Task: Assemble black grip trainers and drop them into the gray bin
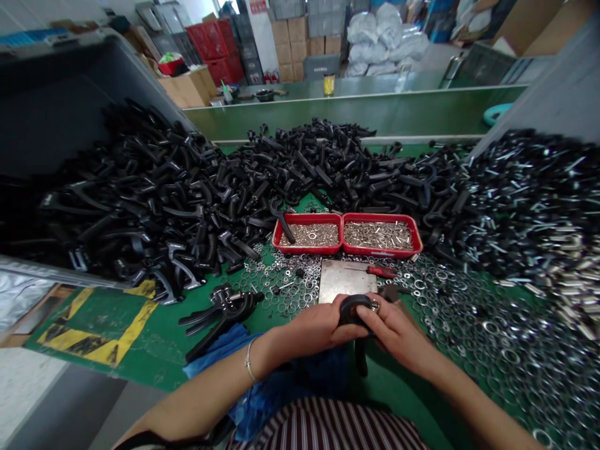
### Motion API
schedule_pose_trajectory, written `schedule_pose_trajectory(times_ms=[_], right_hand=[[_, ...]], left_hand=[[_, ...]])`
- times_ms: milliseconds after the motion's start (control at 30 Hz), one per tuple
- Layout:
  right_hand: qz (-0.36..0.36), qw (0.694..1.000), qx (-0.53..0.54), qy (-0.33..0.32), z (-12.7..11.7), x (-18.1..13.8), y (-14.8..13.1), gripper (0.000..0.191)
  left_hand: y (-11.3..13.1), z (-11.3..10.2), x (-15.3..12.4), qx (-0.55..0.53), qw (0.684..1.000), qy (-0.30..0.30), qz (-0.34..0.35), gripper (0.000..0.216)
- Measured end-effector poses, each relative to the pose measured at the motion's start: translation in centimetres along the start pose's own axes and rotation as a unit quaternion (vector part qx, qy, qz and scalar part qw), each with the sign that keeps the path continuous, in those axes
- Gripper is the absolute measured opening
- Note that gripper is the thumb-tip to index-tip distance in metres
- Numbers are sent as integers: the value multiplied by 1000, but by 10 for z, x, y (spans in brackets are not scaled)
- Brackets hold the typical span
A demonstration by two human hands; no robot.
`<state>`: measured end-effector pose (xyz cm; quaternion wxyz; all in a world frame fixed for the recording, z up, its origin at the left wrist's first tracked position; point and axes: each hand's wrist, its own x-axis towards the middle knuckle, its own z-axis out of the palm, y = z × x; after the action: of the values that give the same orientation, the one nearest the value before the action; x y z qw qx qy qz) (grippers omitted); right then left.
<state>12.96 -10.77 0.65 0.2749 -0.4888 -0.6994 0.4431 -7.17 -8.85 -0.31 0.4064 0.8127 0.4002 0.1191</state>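
Observation:
Close to my body, both hands are closed around one black curved handle part [352, 307]. My left hand [323, 322] grips it from the left, and its fingers are partly hidden. On the other side my right hand [396, 328] pinches it, thumb on top, near a small shiny metal piece [375, 305] at its end. A black lever hangs below the hands. Just beyond them lies a bare metal plate [338, 279], with a red-handled tool [382, 271] across its right edge.
Two red trays [341, 249] hold small metal pins and rings. Black handle parts [300, 162] are heaped behind and to the left. Loose metal rings [492, 362] and pins [567, 244] cover the right side. Clustered black levers [227, 309] lie left, beside a blue cloth [244, 350].

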Motion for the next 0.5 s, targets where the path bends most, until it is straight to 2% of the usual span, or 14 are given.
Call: schedule_pose_trajectory(times_ms=[167,233,333,400,500], right_hand=[[4,998,-54,-7,8,-13,-4,22],[13,998,-68,-3,5,-8,-4,24],[37,996,-86,-8,-8,17,6,29],[21,990,-136,11,-24,42,18,31],[-44,960,-256,105,-59,75,41,28]], left_hand=[[10,-8,-7,14,997,-72,13,68],[12,-18,2,4,996,-86,12,68],[6,-30,27,0,995,-100,18,60],[-3,-31,44,72,993,-88,-8,53],[-12,-29,58,234,969,-49,-66,50]])
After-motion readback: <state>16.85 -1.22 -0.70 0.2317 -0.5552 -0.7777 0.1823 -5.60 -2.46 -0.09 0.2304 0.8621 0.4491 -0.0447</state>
